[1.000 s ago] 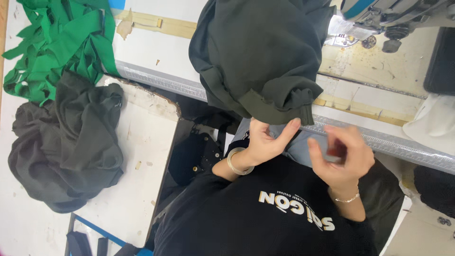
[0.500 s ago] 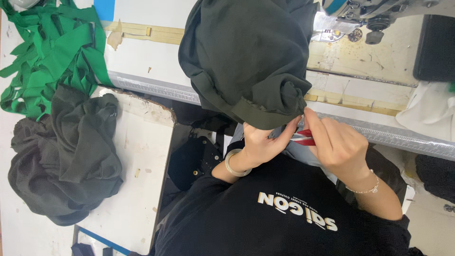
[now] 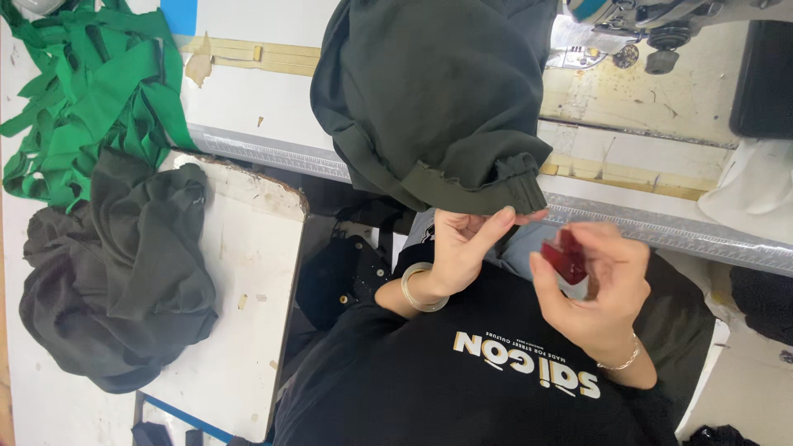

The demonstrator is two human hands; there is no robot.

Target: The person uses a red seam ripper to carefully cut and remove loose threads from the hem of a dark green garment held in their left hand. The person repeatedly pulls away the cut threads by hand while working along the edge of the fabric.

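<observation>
Matt cloth garment (image 3: 429, 99) (ribbed cuff).

Hands: two, left hand (image 3: 459, 248) and right hand (image 3: 596, 289)
Dark green garments: two, one on the desk (image 3: 438, 99), one heaped (image 3: 116, 264)
Red clippers (image 3: 567, 258): one
Green strip piles (image 3: 91, 91): one
Bracelets: two, a bangle (image 3: 415, 287) and a thin chain (image 3: 621, 362)

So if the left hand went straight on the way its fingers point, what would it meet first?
Probably the ribbed cuff of the dark green garment. The left hand has its fingers pointing up and right at the cuff edge, seemingly almost touching, though depth is unclear.

dark green garment (image 3: 429, 99) draped over table edge, ribbed cuff (image 3: 516, 186) hanging.
</observation>
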